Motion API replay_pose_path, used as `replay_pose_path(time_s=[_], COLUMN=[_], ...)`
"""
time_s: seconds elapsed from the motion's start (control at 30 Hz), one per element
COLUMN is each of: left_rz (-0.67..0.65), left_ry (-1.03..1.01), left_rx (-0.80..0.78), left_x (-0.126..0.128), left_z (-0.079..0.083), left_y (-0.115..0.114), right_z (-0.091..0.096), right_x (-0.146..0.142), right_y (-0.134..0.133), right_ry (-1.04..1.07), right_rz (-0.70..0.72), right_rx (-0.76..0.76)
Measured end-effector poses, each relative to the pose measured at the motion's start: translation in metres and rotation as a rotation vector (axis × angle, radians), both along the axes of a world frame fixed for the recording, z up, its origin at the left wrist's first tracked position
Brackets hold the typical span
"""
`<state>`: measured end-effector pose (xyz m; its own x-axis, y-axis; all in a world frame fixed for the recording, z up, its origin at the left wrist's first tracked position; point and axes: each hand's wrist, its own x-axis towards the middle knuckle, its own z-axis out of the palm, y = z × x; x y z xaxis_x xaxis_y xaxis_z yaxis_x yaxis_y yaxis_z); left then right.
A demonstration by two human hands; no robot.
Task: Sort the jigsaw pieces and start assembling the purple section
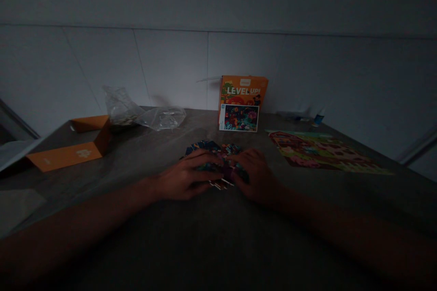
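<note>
A heap of dark, colourful jigsaw puzzle pieces [205, 145] lies near the middle of the grey table. My left hand [187, 175] grips it from the left, its fingers reaching over the pieces and its thumb along the near side. From the right, my right hand [254, 173] curls its fingers around the same heap. Pale edges of several overlapping pieces show at the near side, between the hands. Dim light and the fingers hide how many pieces each hand has hold of.
Behind the heap stands an orange puzzle box [244, 88] with a picture card [241, 118] leaning on it. Clear plastic bags [164, 118] and an open orange box part [68, 154] are at left. A farm-scene puzzle [321, 152] lies right, near a small blue object [318, 120].
</note>
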<state>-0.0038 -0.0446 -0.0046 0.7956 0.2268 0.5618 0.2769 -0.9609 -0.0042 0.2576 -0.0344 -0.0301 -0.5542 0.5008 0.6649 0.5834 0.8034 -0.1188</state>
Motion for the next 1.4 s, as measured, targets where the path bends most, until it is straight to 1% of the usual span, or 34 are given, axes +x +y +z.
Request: replay_pose_path(time_s=[0.1,0.17,0.23,0.33,0.4,0.53,0.67,0.73,0.9,1.03,1.1,1.17,1.23,1.3,1.4], left_rz=[0.001,0.001,0.020,0.070,0.097,0.154,0.159,0.150,0.105,0.044,0.041,0.068,0.121,0.207,0.369], left_ry=[0.032,0.027,0.018,-0.012,-0.027,-0.066,-0.092,-0.080,0.026,0.043,0.033,0.022,-0.038,-0.154,-0.316], left_rx=[0.023,0.023,0.004,-0.015,-0.007,0.004,0.002,-0.003,-0.055,-0.029,-0.015,-0.023,-0.039,-0.053,-0.099], left_x=[0.000,0.000,0.000,0.000,0.001,0.001,0.000,-0.001,-0.001,0.001,0.001,0.001,0.001,0.000,-0.003], left_z=[0.001,0.002,0.003,0.003,0.002,0.000,-0.002,-0.003,-0.002,-0.001,-0.002,-0.003,-0.004,-0.003,-0.003], left_y=[-0.002,-0.003,-0.003,-0.002,-0.001,0.001,0.004,0.004,0.001,0.000,0.001,0.001,0.001,0.002,0.006], right_z=[0.001,0.005,0.010,0.014,0.013,0.006,0.002,0.001,-0.001,-0.003,-0.003,-0.002,-0.001,0.000,-0.001], right_x=[0.000,0.001,0.001,0.002,0.001,0.000,0.000,0.001,0.004,0.004,0.003,0.003,0.002,0.002,0.002], right_y=[0.000,-0.003,-0.006,-0.010,-0.010,-0.004,0.001,0.002,0.005,0.008,0.008,0.006,0.005,0.004,0.006], right_ry=[0.005,0.021,0.029,-0.013,-0.034,0.002,0.084,0.135,0.260,0.295,0.302,0.315,0.329,0.341,0.350], right_rz=[-0.001,0.029,0.107,0.260,0.287,0.206,0.108,0.067,-0.007,-0.048,-0.057,-0.068,-0.087,-0.122,-0.175], right_rx=[0.006,0.009,0.010,0.004,0.020,0.049,0.044,0.035,-0.031,-0.049,-0.032,-0.004,0.012,0.009,-0.011])
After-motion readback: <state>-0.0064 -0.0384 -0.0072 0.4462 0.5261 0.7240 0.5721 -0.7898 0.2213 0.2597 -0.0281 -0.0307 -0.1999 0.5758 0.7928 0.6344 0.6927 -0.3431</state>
